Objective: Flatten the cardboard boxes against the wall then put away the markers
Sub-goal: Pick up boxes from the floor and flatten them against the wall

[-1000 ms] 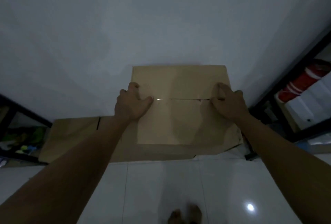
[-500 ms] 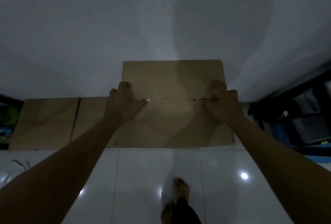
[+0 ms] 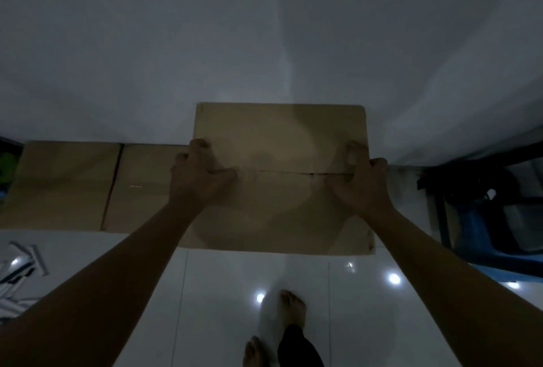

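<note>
Over the last second your view has swung left and settled, and the wall (image 3: 264, 43) now fills most of the frame; the box (image 3: 279, 143) you are holding has stayed upright against it, its bottom edge low by the floor (image 3: 235, 293), and your hands have barely shifted along its middle seam; that reads as a panel already squared up and nearly flat, so this step looks close to done. The swing has also brought the flattened boxes (image 3: 88, 184) to the left fully into view, leaning on the same wall and partly behind the one you hold; and it has uncovered the markers (image 3: 23, 272) scattered on the tiles at far left, untouched, so the second half of the job is still ahead.

The wall is plain, matte and pale; the floor is glossy white tile that throws back spots of light; the cardboard is dull brown, a broad rectangle with soft corners and a slit across its middle. Your left hand (image 3: 202, 178) curls its grip over the left edge at the seam; your right hand (image 3: 363, 187) pinches the right edge the same way. The markers look like slim pale sticks; colours are lost in the dimness.
</note>
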